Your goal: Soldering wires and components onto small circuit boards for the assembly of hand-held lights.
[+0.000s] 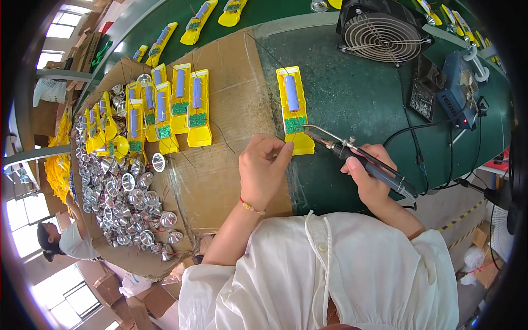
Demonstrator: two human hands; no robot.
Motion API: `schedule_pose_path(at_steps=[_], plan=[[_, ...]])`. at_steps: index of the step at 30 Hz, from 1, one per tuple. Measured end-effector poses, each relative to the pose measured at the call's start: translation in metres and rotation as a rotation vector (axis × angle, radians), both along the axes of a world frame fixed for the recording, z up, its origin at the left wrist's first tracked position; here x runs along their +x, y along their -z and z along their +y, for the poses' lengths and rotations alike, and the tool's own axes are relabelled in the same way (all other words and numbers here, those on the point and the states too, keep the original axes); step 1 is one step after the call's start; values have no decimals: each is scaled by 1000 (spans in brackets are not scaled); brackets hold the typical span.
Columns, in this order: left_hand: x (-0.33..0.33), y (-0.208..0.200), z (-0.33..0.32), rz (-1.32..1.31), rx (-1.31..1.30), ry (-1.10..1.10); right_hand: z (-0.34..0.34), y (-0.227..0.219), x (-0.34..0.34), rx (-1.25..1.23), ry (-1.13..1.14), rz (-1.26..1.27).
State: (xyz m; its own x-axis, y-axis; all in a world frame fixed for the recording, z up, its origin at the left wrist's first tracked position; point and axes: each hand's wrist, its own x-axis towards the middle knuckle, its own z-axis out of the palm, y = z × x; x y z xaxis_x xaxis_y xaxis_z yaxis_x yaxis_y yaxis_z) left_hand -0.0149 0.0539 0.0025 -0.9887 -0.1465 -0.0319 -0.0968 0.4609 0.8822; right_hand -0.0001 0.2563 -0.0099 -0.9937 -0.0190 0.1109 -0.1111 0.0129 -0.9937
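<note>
A yellow plastic housing (302, 146) lies on the green bench in front of me. In it are a purple cylindrical battery (291, 93) and a small green circuit board (295, 125). My right hand (372, 169) is wrapped round a soldering iron (343, 152), which has a thin metal tube fixed alongside. The iron's tip points left at the board's lower right edge; whether it touches cannot be told. Close to the housing's lower left side, my left hand (260, 169) is closed in a pinch, thumb against forefinger. Anything between those fingertips is too small to make out.
Several similar yellow housings (199, 136) stand on cardboard (228, 82) to the left, beside a heap of silver reflector cups (127, 181). A black fan (385, 37) and a blue soldering station (459, 91) are at the far right, with cables. Another person (74, 239) is at far left.
</note>
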Motion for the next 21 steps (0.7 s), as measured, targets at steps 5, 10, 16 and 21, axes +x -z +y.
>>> schedule_pose_path(at_steps=[5, 10, 16, 21], plan=[[-2, 0, 2, -14, -4, 4, 1, 5, -1, 39, -33, -13], [-3, 2, 1, -30, 4, -1, -1, 7, 2, -35, 41, -62], [-3, 0, 0, -40, -6, 3, 4, 5, 3, -110, 93, -53], [-3, 0, 1, -38, -6, 1, 4, 6, 3, -100, 69, -69]])
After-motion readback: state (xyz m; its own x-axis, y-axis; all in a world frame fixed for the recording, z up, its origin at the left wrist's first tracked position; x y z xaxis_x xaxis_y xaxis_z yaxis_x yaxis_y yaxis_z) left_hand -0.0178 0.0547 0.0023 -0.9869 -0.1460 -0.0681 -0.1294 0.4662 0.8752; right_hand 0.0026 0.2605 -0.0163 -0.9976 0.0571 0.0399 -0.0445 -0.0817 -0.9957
